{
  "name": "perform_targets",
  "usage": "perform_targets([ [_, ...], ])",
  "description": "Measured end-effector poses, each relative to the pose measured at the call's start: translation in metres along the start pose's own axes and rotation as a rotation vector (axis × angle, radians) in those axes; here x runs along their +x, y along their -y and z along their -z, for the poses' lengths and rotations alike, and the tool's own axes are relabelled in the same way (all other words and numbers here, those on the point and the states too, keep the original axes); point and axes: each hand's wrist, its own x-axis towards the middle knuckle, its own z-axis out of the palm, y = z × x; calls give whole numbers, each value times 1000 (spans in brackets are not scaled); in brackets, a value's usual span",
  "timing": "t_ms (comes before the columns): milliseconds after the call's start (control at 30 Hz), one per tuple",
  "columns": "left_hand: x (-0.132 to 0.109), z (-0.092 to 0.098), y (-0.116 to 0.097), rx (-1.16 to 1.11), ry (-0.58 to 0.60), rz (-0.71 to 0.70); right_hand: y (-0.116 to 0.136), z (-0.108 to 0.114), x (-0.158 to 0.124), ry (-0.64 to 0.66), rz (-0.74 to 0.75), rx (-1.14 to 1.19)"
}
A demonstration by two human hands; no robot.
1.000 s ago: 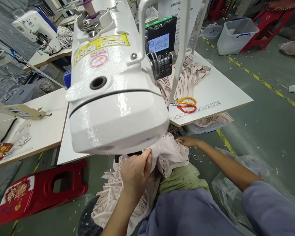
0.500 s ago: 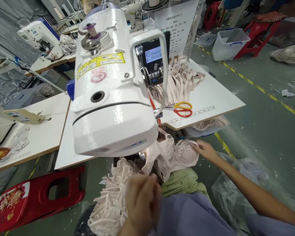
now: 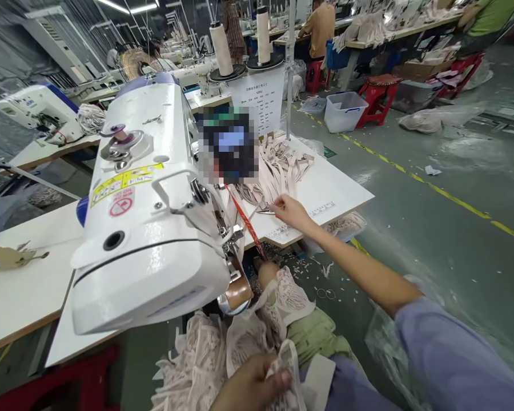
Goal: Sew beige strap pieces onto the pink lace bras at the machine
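Both hands are busy at the white sewing machine (image 3: 145, 240). Down at the lap, the left hand (image 3: 251, 388) is closed on a fold of the pale lace garment (image 3: 285, 297), which lies heaped below the machine's head. The right hand (image 3: 290, 212) is stretched out to the white table (image 3: 342, 191), fingers curled down over the scissors (image 3: 263, 212) just beside the pile of beige straps (image 3: 278, 165); only the blade tips show, so I cannot tell whether it has gripped them
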Motion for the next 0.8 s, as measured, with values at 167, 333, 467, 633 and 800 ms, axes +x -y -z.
perform_targets([
  [167,-1,5,-7,-232,-338,-32,20,-23,71,-12,-73,271],
  [333,-3,9,-12,-242,-507,-104,25,-28,79,-22,-131,547],
  [467,-16,4,-24,-143,-601,-254,20,-26,24,-20,-151,756],
  [633,-31,-8,-44,125,-715,-596,22,-37,-81,218,-321,1197],
  [800,-37,-17,-54,203,-742,-768,20,-42,-127,380,-608,1562],
])
